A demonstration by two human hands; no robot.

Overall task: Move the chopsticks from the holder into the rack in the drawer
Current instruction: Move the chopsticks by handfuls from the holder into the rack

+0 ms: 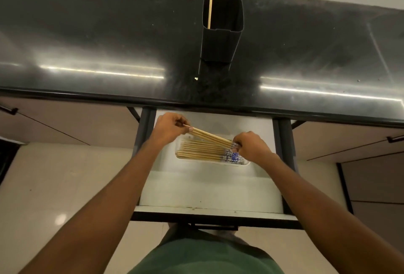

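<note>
A black square holder (220, 39) stands on the dark counter with one wooden chopstick (211, 0) leaning in it. Below, an open white drawer (207, 188) holds a white rack (246, 163) with several wooden chopsticks (199, 152) lying flat, their blue-patterned ends to the right. A small bundle of chopsticks (211, 136) is held tilted just above the rack. My left hand (169, 127) pinches the bundle's thin tips. My right hand (252, 147) grips its patterned ends.
The glossy black counter (109, 55) juts out over the drawer's back part. Closed cabinet fronts with dark handles (8, 110) flank the drawer on both sides. Pale floor tiles show lower left. My green shirt fills the bottom edge.
</note>
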